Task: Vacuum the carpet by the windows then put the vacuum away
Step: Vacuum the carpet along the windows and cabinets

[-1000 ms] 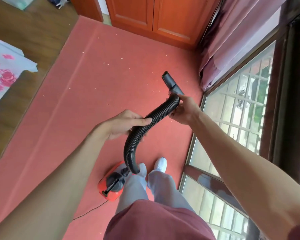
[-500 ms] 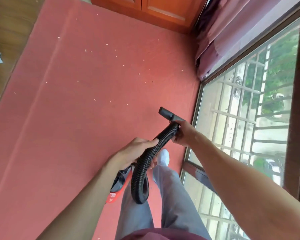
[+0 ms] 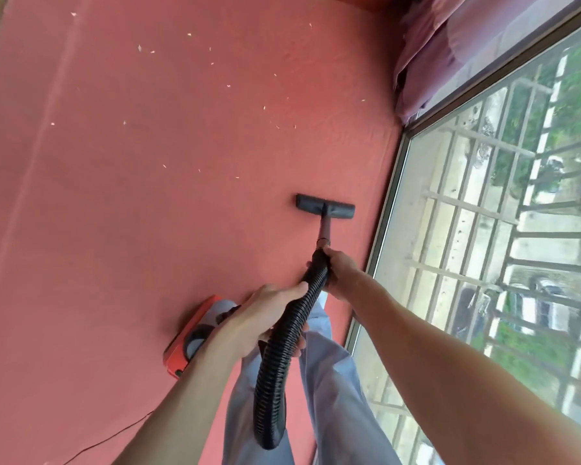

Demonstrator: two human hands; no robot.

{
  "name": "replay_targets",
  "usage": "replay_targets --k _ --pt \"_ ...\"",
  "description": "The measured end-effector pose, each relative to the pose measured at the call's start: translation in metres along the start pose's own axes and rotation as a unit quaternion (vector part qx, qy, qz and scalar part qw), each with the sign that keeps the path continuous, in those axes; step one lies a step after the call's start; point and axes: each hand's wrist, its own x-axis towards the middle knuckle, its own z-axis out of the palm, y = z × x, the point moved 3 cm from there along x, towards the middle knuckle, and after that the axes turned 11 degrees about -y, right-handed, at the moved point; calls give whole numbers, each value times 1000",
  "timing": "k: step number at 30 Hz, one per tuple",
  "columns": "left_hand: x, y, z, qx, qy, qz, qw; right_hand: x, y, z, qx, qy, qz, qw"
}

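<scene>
Down on the red carpet [image 3: 148, 229], close beside the big window [image 3: 483, 250], the black brush head [image 3: 325, 206] of the vacuum is lying flat. A short dark tube [image 3: 325, 229] is going from the brush head back to the bumpy black hose [image 3: 282, 347].

Both hands are holding on. The right hand [image 3: 341, 268] is gripping the top end of the hose, right where it is joining the tube, and its fingers are curling round it. The left hand [image 3: 262, 313] is gripping the hose lower down, with the thumb lying on top and the fingers wrapping under. Both arms are reaching forward.

Below the left hand the hose is hanging down in a loop in front of the person's light grey trousers [image 3: 329, 380]. The red and grey vacuum body [image 3: 190, 340] is sitting on the carpet just left of the legs, and the left hand is hiding part of it. A thin dark cord [image 3: 114, 437] is running over the carpet near the bottom edge, left of the left arm.

Lots of little white bits [image 3: 140, 48] are lying on the carpet, further away than the brush head and mostly more to the left.

A purple curtain [image 3: 450, 38] is hanging bunched up at the far end of the window. Outside the glass, metal bars [image 3: 460, 203] are showing, with green trees and parked cars behind them.
</scene>
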Motion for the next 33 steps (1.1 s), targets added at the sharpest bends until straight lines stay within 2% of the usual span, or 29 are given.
replay_targets --k 5,11,18,22,25,33 --pt "15 0 3 -25 23 12 999 12 -15 -12 -51 26 -29 998" --pt "-2 19 13 -7 -14 33 999 -11 -31 -15 -38 7 -16 999" --pt "-17 23 3 39 -2 41 998 -18 -20 -8 19 -32 -3 999" --pt "-24 22 -1 30 63 52 996 -21 -24 8 3 -28 -13 1000" --pt "-38 31 -4 27 109 59 992 -36 -38 25 1 -59 -11 998" --pt "-96 79 -16 -28 148 141 978 -84 -87 95 -45 -126 20 991"
